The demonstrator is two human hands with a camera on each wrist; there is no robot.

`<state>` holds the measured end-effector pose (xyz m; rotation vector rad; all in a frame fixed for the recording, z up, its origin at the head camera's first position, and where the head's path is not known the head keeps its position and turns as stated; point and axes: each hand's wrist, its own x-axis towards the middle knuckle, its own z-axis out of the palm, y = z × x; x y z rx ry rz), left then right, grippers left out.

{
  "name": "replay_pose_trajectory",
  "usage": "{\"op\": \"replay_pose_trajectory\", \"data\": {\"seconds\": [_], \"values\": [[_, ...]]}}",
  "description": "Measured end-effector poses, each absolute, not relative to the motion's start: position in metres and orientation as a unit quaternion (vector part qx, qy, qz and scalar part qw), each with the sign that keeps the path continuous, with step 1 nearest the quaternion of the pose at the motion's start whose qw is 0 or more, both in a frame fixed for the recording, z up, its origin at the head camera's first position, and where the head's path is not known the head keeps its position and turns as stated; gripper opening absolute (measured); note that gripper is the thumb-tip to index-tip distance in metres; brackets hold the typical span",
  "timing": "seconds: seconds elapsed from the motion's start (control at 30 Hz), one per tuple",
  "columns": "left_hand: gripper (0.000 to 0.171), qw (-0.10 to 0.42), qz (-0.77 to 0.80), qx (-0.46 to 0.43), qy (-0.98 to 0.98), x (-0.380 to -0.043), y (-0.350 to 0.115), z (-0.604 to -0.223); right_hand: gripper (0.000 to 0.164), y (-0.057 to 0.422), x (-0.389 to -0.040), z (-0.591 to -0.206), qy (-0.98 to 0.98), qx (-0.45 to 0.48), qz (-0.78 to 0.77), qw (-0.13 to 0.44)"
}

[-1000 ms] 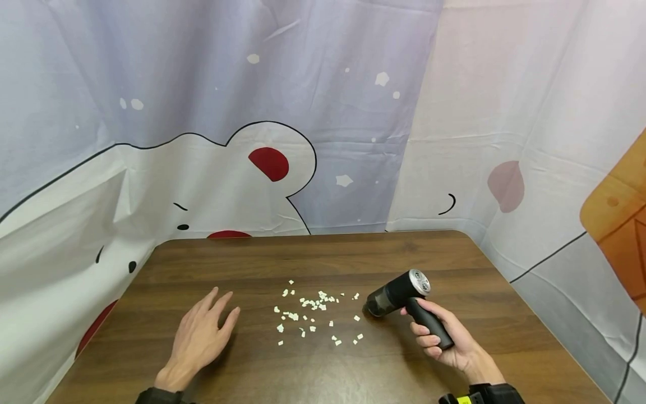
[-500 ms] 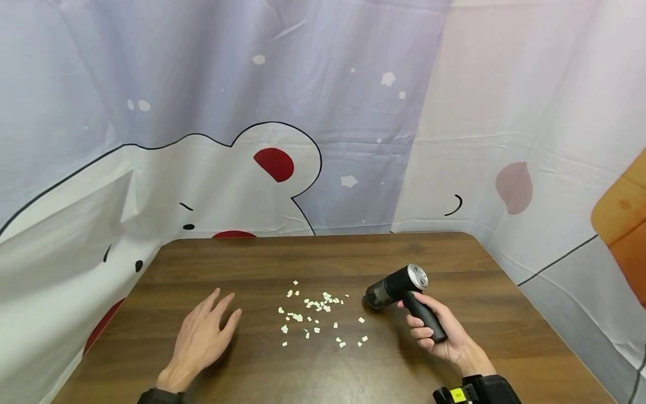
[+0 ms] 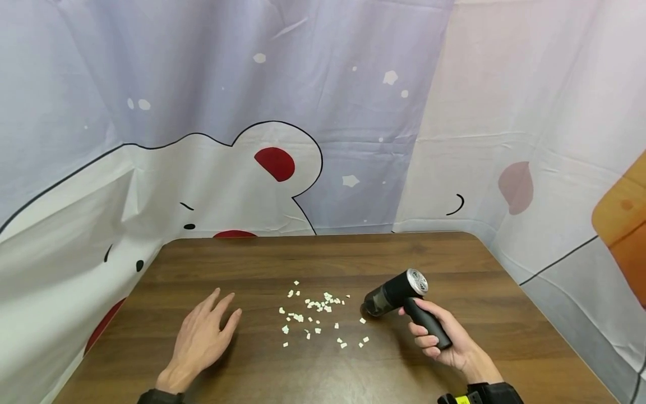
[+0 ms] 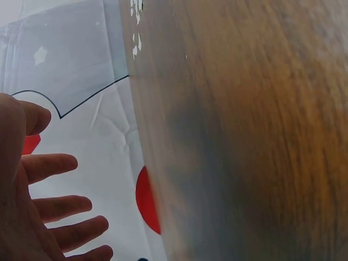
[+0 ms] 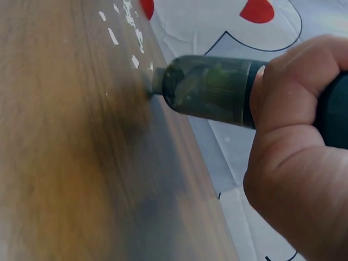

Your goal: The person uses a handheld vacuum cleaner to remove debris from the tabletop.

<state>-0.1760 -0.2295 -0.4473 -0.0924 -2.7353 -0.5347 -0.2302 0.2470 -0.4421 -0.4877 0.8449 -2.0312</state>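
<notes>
Nearest the viewer, a dark sleeve (image 3: 160, 396) ends at the left wrist and a black band (image 3: 497, 393) encircles the right. The left hand (image 3: 199, 339) is released, its fingers extended and parted over the worktop (image 3: 262, 376); it holds nothing, and its place off to one side presumably leaves the middle of the surface accessible. The right hand (image 3: 456, 343) grasps the handle (image 3: 428, 322) of a black handheld device (image 3: 398, 289), probably a small vacuum cleaner, with the fingers curled round the grip and the barrel beyond them. This hold suits the angled form: the silver vented end (image 3: 418, 281) is raised and uncovered, while the clear front cup (image 5: 204, 89) slopes down and leftward, so that the nozzle (image 5: 158, 81) is directed at the wood. Whether the nozzle touches the surface or sits just above it cannot be told. The device is to the right of the white scraps (image 3: 299, 318), near the outermost ones. The scraps, possibly torn paper, lie loosely scattered between the two hands, densest in the middle. Beyond the far edge, a patterned cloth (image 3: 353, 123) hangs around the worktop, probably to screen off the surroundings.
</notes>
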Motion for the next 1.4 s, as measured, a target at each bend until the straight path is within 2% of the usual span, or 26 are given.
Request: {"op": "replay_pose_trajectory", "data": {"seconds": [0.87, 1.4], "values": [[0.05, 0.191, -0.195, -0.055, -0.96, -0.178, -0.224, -0.45, 0.052, 0.263, -0.201, -0.441, 0.386, -0.223, -0.765, 0.465], [0.051, 0.186, -0.195, -0.049, -0.962, -0.176, -0.224, -0.449, 0.049, 0.244, -0.196, -0.447, 0.372, -0.225, -0.758, 0.486]]}}
